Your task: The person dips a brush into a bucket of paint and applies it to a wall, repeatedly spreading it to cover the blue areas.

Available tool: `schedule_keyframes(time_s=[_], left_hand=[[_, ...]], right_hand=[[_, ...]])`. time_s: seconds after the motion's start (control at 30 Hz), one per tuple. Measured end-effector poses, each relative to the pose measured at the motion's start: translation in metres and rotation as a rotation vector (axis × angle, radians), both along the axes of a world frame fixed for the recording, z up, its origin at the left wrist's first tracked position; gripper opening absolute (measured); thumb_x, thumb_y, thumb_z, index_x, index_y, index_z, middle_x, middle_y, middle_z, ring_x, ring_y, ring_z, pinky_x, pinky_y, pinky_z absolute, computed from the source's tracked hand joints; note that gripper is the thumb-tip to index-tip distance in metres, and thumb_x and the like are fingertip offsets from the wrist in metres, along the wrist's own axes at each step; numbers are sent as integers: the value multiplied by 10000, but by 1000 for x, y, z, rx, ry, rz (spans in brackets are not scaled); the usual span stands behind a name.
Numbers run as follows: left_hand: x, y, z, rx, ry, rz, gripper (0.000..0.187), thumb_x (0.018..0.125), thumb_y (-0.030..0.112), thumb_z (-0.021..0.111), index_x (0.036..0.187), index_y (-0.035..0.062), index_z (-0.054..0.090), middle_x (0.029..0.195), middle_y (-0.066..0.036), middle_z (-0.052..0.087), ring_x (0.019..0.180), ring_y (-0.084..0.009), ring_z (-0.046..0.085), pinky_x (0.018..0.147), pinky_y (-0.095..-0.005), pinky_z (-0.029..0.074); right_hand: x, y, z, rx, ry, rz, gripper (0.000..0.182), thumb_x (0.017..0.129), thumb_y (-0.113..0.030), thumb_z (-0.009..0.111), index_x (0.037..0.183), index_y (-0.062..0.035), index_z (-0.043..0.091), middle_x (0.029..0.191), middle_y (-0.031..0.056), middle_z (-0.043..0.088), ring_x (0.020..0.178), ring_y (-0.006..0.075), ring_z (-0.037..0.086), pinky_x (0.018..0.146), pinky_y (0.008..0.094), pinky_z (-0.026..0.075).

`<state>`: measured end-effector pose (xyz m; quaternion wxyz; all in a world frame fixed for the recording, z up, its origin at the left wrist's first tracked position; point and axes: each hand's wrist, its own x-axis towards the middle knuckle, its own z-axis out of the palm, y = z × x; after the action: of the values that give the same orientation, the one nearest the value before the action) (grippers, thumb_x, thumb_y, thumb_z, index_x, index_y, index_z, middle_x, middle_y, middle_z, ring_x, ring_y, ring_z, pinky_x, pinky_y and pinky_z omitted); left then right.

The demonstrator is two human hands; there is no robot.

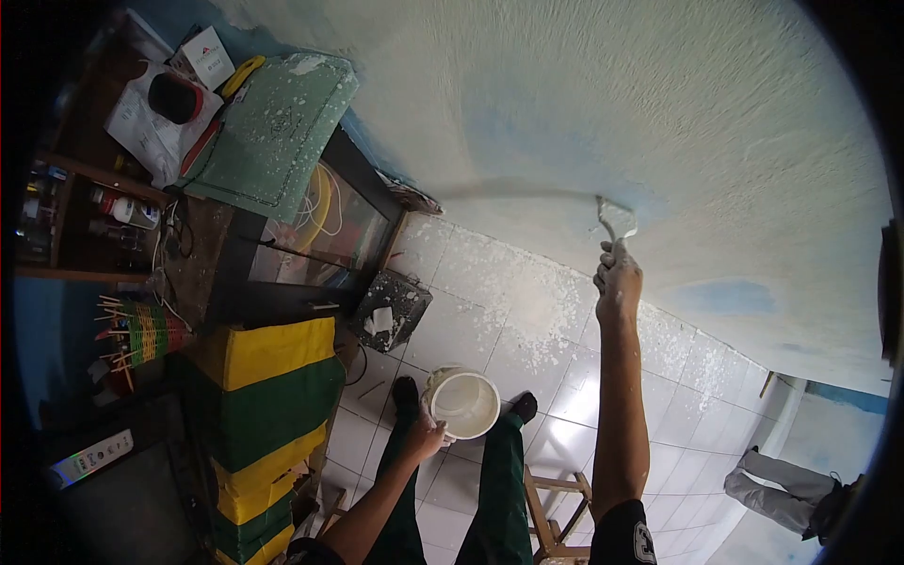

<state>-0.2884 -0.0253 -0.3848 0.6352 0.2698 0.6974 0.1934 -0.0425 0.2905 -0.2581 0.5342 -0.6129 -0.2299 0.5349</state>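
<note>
My right hand (619, 280) grips the handle of a white-coated paintbrush (618, 218), its arm stretched forward. The brush head is at the wall (565, 85), beside a bluish patch that shows through the whitish, streaky coat. Lower down, my left hand (428, 435) is closed on the side of a round white bucket (492, 411). Pale material is visible inside the bucket, which is held above the floor between my legs. Another bare blue patch (725, 297) lies on the wall to the right of my right hand.
White splashes cover the tiled floor (471, 330) along the wall. A wooden stool (571, 546) stands by my legs. On the left are a dark cabinet (348, 226), a speckled black box (400, 306) and a yellow-green striped box (273, 395). Someone's grey trousers (777, 490) show at right.
</note>
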Motion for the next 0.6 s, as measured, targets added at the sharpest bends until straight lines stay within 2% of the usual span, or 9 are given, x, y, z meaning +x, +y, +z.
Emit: schedule_keyframes(time_s=[0.07,0.17,0.3,0.4,0.57,0.6], left_hand=[[4,14,28,-45,-72,59,673,813,61,520,1315,3,75,1078,-283,506,852,-362,599,694,-382,524],[-4,-16,-23,56,98,-129,550,833,-18,429,1283,46,120,1069,-257,476,734,-281,633,576,-339,580],[7,11,28,-59,10,-43,565,822,0,464,1286,33,144,1120,-259,460,861,-314,599,677,-363,559],[13,24,49,-83,58,-67,594,814,13,486,1295,30,137,1151,-258,450,960,-340,554,760,-372,528],[13,33,65,-102,15,-13,611,809,12,485,1302,25,123,1199,-259,414,1035,-356,506,811,-384,493],[14,33,64,-101,-7,12,613,808,10,483,1303,24,121,1210,-260,405,1044,-359,500,821,-388,483]], right_hand=[[-5,-12,29,66,-15,-11,367,913,-314,427,937,41,517,594,-49,371,461,25,292,409,179,233],[-12,-28,62,189,-11,-20,404,922,-357,403,954,30,513,601,-50,336,476,18,266,417,171,213],[-17,-34,78,305,-41,-9,365,925,-348,398,955,-2,511,600,-52,329,482,21,264,418,174,209],[-16,-15,44,285,-27,-6,349,915,-385,407,914,-51,509,594,-58,323,483,36,273,420,190,216],[-13,2,-74,38,-76,-1,315,907,-407,401,780,-126,468,599,-39,404,467,51,362,396,206,299],[-15,0,-96,-28,-85,-19,286,906,-372,407,781,-122,468,587,-33,403,444,56,364,375,218,300]])
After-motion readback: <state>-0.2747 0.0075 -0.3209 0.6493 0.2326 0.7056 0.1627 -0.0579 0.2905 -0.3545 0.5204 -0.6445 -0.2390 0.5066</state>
